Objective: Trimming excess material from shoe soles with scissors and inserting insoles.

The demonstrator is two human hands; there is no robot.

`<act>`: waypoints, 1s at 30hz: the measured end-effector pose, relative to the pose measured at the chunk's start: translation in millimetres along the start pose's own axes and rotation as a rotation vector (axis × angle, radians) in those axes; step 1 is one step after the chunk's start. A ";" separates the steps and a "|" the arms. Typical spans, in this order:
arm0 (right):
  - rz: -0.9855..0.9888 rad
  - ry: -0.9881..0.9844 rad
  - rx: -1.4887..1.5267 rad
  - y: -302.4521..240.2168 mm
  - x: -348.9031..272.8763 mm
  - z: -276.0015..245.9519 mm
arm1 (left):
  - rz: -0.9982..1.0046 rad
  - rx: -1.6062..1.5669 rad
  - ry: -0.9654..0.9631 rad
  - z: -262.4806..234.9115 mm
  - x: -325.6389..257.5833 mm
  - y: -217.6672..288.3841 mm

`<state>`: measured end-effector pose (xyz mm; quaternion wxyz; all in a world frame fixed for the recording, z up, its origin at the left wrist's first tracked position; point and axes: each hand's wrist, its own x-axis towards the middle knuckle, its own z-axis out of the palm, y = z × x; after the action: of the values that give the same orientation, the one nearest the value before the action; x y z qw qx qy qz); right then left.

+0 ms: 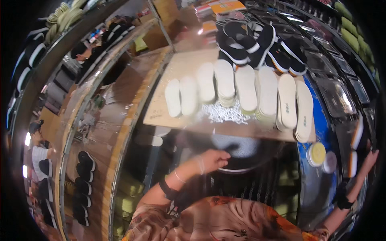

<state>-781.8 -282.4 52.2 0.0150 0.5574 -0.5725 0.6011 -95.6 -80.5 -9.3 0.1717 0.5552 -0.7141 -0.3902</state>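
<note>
My left hand (214, 159) reaches forward below the wooden board (161, 116), its fingers curled on the edge of a black shoe (239, 149) with a pale speckled inside. That shoe sits over a round metal rim (237, 170). My right hand (370, 156) is stretched far to the right with its fingers apart, next to upright white and orange soles (354, 162); it holds nothing. On the board lie stacks of white insoles (245, 86) in a row, with a heap of small white pieces (225, 113) in front of them.
Black shoes with white and orange soles (261, 44) are piled behind the board. A yellow round tin (317, 152) and a white one (330, 161) stand on the blue surface at right. At left, black shoes (83, 180) line a curved rack, near another person (38, 154).
</note>
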 end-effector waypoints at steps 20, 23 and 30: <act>-0.583 -1.369 0.495 -362.7 -386.9 215.7 | -0.154 -0.183 0.706 -21.1 -67.9 -113.3; -0.163 -1.118 0.476 -346.7 -344.3 202.2 | -0.489 -0.400 0.638 -36.2 -56.1 -68.2; 0.746 -1.218 0.477 -317.4 -304.7 195.7 | -0.396 0.467 0.295 2.5 2.7 -22.3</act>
<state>-330.5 -122.1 1.8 -0.6302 0.5484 -0.4847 0.2593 -83.4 -83.8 -28.1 0.0622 0.7579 -0.6301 -0.1572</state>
